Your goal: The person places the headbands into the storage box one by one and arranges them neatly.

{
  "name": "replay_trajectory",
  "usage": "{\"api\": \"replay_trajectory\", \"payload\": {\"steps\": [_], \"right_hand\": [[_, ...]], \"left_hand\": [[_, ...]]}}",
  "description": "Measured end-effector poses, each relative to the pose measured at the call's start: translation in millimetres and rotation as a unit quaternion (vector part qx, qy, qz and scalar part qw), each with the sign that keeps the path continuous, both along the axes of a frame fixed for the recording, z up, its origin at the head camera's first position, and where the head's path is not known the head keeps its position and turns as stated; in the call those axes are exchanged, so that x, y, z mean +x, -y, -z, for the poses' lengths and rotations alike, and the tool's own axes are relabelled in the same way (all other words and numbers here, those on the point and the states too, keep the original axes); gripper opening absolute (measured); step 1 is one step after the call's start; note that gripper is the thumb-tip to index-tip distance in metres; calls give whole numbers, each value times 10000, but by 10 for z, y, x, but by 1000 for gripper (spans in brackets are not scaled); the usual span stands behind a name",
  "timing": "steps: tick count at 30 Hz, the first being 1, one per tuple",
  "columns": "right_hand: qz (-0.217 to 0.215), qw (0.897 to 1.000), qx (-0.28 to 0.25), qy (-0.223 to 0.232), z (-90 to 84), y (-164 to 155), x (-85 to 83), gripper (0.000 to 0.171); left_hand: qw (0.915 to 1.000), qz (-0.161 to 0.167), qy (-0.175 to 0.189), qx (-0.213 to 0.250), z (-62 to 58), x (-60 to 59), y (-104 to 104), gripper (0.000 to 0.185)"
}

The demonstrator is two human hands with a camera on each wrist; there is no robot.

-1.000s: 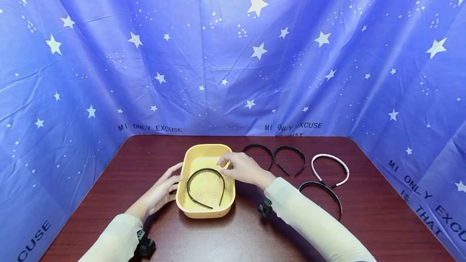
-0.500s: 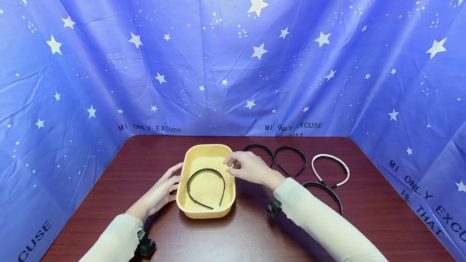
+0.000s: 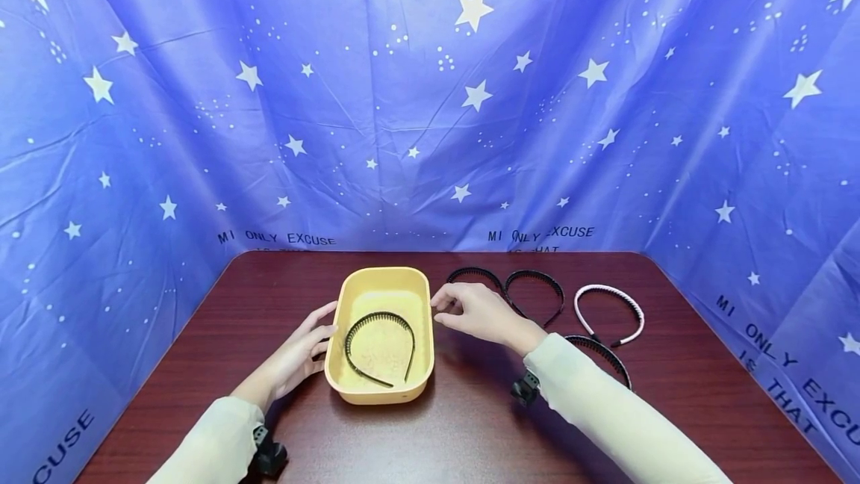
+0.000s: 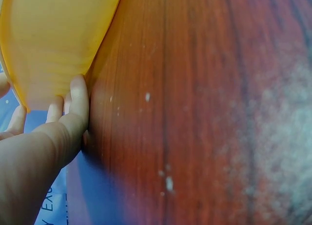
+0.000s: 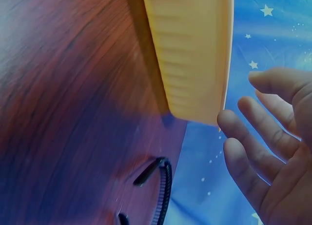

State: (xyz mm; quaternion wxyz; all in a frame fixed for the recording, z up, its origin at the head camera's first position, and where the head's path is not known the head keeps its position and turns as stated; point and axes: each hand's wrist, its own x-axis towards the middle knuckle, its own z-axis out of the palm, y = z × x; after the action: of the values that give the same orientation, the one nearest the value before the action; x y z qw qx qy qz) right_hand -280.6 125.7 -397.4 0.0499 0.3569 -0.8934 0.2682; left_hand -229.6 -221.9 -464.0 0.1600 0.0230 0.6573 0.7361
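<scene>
While my left hand (image 3: 302,353) steadies the yellow tray (image 3: 349,387), my empty, relaxed right hand (image 3: 480,314) at three o'clock could nudge it.

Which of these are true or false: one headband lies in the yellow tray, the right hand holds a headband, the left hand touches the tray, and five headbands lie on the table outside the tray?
One black headband lies in the yellow tray: true.
The right hand holds a headband: false; its fingers are spread and hold nothing, beside the tray's right rim.
The left hand touches the tray: true; it rests against the tray's left wall.
Five headbands lie on the table outside the tray: false; four do, three black and one pink headband.
</scene>
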Motion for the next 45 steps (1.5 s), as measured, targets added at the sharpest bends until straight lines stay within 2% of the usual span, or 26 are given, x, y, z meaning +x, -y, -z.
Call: {"api": "replay_trajectory", "payload": {"steps": [13, 26, 32, 39, 45], "right_hand": [[366, 9993, -50, 74, 38, -351, 27, 20], [540, 9981, -142, 257, 112, -695, 55, 19], [645, 9975, -214, 184, 156, -839, 65, 17], [779, 9957, -346, 375, 213, -1019, 99, 16], [959, 9944, -344, 272, 265, -1190, 105, 16]], "left_hand": [[10000, 19, -26, 19, 6, 0, 1, 63], [10000, 24, -26, 1, 14, 2, -1, 62], [10000, 28, -42, 5, 16, 1, -1, 63], [10000, 38, -42, 34, 15, 4, -4, 62], [10000, 50, -65, 37, 19, 0, 9, 63]]}}
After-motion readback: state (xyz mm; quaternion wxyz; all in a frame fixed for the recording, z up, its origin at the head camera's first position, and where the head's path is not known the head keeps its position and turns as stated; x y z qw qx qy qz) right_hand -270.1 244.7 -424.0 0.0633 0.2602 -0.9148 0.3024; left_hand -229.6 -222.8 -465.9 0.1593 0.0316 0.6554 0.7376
